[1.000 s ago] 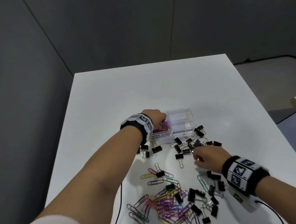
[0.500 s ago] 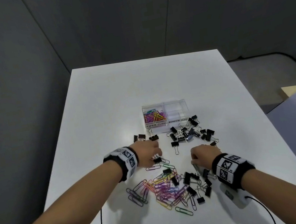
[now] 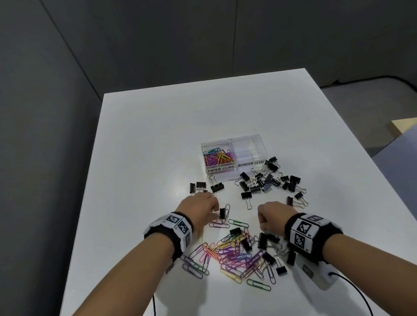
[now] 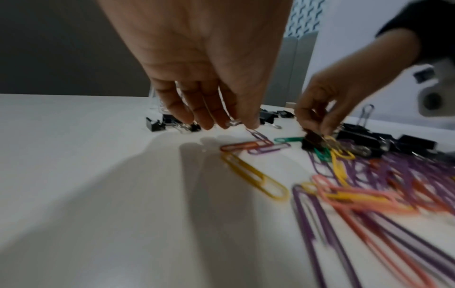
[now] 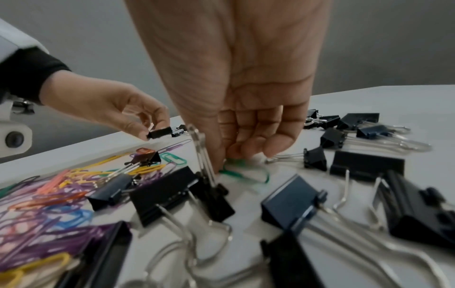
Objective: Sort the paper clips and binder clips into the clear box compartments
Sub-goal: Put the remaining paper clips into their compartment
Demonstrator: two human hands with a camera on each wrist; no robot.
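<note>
With our left hand (image 3: 201, 210) pinching a small black binder clip (image 5: 159, 132) and our right hand (image 3: 274, 216) nipping a green wire paper clip (image 5: 246, 171) near the tangled heap, each risked snagging neighbours or dropping into the wrong compartment of the clear plastic box (image 3: 238, 172) beyond.

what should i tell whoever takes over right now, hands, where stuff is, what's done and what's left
Left hand: pinches a small black binder clip just above the table.
Right hand: fingers curled down on a green paper clip, picking it up.
Clear box: the PAPER CLIPS compartment already holds a batch of coloured clips; the BINDER CLIPS compartment looks empty.
Left to do: the mixed pile near the hands, the binder clips in front of the box, and three more to its left.
</note>
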